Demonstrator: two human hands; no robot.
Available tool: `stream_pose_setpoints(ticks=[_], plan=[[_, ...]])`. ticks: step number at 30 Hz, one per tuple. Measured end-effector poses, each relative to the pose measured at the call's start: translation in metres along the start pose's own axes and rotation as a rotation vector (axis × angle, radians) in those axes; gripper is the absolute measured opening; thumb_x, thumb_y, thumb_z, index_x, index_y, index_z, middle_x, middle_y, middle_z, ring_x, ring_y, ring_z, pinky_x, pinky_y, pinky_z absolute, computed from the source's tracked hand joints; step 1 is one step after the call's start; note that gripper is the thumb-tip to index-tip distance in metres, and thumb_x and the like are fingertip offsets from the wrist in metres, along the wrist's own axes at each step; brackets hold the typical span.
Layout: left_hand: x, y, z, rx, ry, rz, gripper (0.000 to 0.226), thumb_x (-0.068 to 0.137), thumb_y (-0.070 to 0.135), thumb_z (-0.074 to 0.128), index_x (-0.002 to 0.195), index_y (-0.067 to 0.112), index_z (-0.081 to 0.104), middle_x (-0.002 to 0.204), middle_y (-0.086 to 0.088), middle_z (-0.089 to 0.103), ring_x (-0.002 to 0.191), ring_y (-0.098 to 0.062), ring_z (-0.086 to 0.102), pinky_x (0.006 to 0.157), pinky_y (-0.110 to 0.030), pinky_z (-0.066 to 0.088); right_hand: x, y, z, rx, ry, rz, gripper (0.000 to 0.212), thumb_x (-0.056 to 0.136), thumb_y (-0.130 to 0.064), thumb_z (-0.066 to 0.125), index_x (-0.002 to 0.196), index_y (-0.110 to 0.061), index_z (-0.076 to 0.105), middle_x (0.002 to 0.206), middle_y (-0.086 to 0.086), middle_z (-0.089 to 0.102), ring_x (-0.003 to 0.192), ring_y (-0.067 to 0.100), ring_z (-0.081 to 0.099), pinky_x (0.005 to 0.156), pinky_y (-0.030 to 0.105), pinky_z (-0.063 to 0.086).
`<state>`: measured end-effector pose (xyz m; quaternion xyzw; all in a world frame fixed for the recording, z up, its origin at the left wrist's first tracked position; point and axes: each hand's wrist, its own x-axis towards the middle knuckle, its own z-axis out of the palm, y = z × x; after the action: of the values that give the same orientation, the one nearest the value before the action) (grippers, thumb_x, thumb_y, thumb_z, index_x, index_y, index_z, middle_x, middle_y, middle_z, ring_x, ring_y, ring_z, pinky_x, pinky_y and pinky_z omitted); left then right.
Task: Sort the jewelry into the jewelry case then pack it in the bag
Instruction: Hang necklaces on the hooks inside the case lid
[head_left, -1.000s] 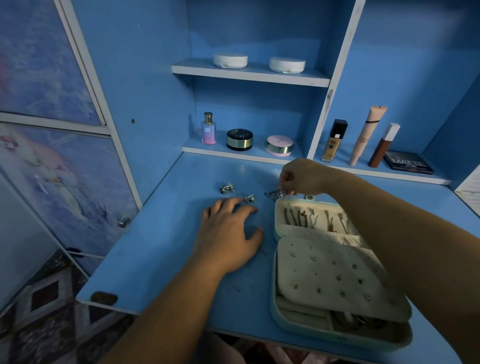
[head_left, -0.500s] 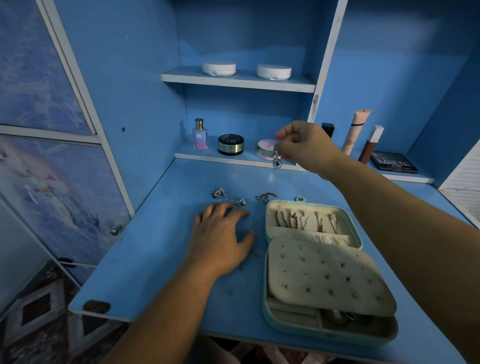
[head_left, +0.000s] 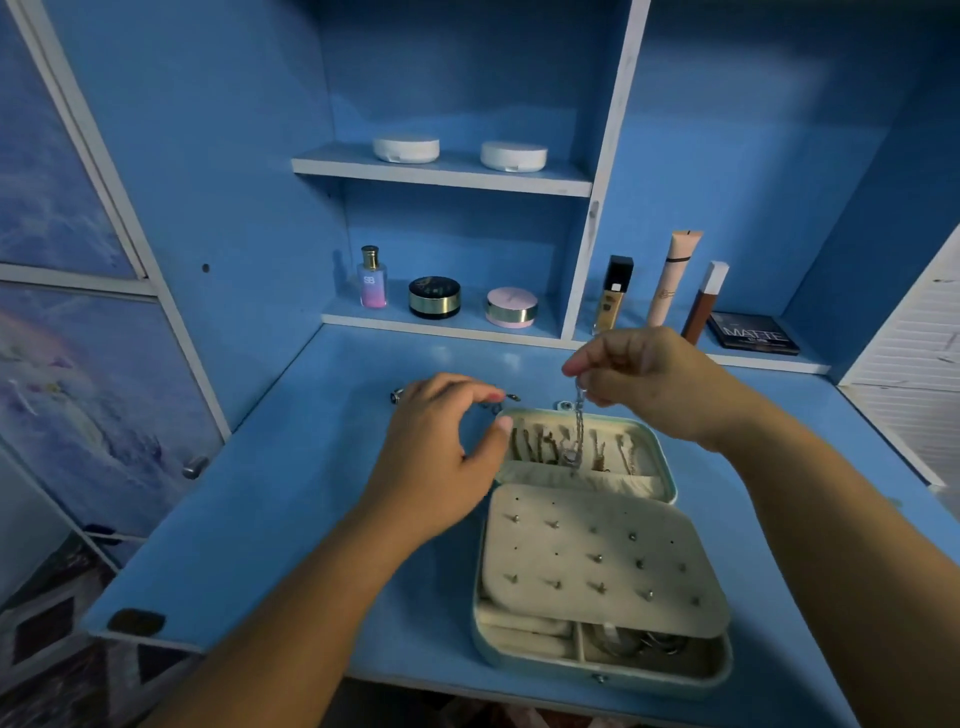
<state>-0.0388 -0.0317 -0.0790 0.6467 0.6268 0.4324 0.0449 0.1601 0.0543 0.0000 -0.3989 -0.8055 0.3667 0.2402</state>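
A pale green jewelry case (head_left: 670, 470) lies open on the blue desk (head_left: 270, 519). Its lid section holds hanging necklaces, and a cream earring flap (head_left: 597, 556) studded with several earrings covers the base. My right hand (head_left: 649, 379) pinches a silver chain (head_left: 577, 431) that dangles over the lid's necklace hooks. My left hand (head_left: 436, 462) hovers beside the case's left edge with fingers loosely curled, holding nothing. Loose jewelry pieces (head_left: 397, 396) lie on the desk behind my left hand, partly hidden by it. No bag is in view.
Cosmetics stand on the low shelf: a perfume bottle (head_left: 372, 278), a black jar (head_left: 434, 296), a pink compact (head_left: 511, 306), foundation tubes (head_left: 670, 278) and a palette (head_left: 753, 335). Two white compacts (head_left: 406, 149) sit on the upper shelf. The desk's front edge is near.
My right hand lifted a chain from the desk, raised it, then brought it down over the case lid. My left hand rose off the desk and moved toward the case.
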Motion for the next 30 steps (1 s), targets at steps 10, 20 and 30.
stream_pose_setpoints(ticks=[10, 20, 30], plan=[[0.052, 0.042, 0.035, -0.331, -0.426, -0.119, 0.004, 0.089, 0.035, 0.065, 0.088, 0.036, 0.069, 0.095, 0.016, 0.069, 0.088, 0.005, 0.061, 0.091, -0.03, 0.049, -0.009, -0.009, -0.034, 0.192, 0.173, -0.2, 0.014, 0.091, -0.008, 0.059, 0.089, -0.019, 0.068, 0.072, -0.006, 0.063, 0.065, 0.002, 0.056, 0.067, 0.014, 0.049], [0.062, 0.021, 0.044, -0.533, -0.307, -0.169, 0.013, 0.08, 0.037, 0.064, 0.084, 0.026, 0.071, 0.075, 0.01, 0.072, 0.077, -0.001, 0.065, 0.076, -0.013, 0.049, -0.004, 0.049, -0.03, 0.294, 0.348, -0.043, 0.023, 0.092, 0.0, 0.051, 0.087, -0.016, 0.067, 0.073, 0.009, 0.054, 0.069, 0.017, 0.049, 0.073, 0.032, 0.045], [0.055, 0.002, 0.049, -0.129, -0.055, 0.051, 0.02, 0.092, 0.022, 0.063, 0.11, 0.027, 0.071, 0.097, 0.017, 0.072, 0.091, 0.007, 0.065, 0.081, -0.013, 0.051, -0.001, 0.072, -0.008, 0.071, 0.397, 0.026, 0.023, 0.089, -0.005, 0.052, 0.081, -0.023, 0.063, 0.059, -0.001, 0.05, 0.042, 0.004, 0.039, 0.04, 0.011, 0.032]])
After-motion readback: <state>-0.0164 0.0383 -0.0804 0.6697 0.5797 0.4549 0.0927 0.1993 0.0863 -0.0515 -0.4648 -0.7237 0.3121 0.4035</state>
